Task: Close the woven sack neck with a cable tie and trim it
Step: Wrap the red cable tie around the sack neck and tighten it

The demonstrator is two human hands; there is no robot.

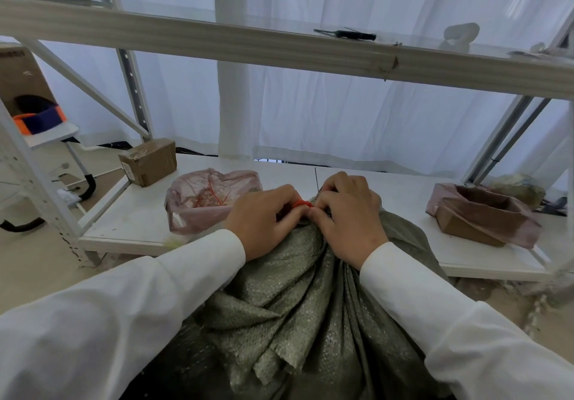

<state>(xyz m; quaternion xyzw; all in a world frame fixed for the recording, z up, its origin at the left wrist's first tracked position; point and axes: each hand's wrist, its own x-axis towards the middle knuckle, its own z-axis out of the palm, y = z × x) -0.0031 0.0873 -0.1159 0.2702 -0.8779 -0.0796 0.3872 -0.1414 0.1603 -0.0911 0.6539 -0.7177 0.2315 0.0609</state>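
Left hand [264, 218] and right hand [348, 213] both pinch the red tie [304, 203] around the gathered sack [298, 291] neck, keeping it bunched for cinching.

No readable text — the box label [129, 172] is blurred.

A white lower shelf [130, 229] is occupied by a taped cardboard box [148, 161], a pink plastic bag [202, 201] and an open box wrapped in pink plastic [478, 216]. The upper shelf [217, 38] is topped by a black tool [351, 34] and a white object [459, 36].
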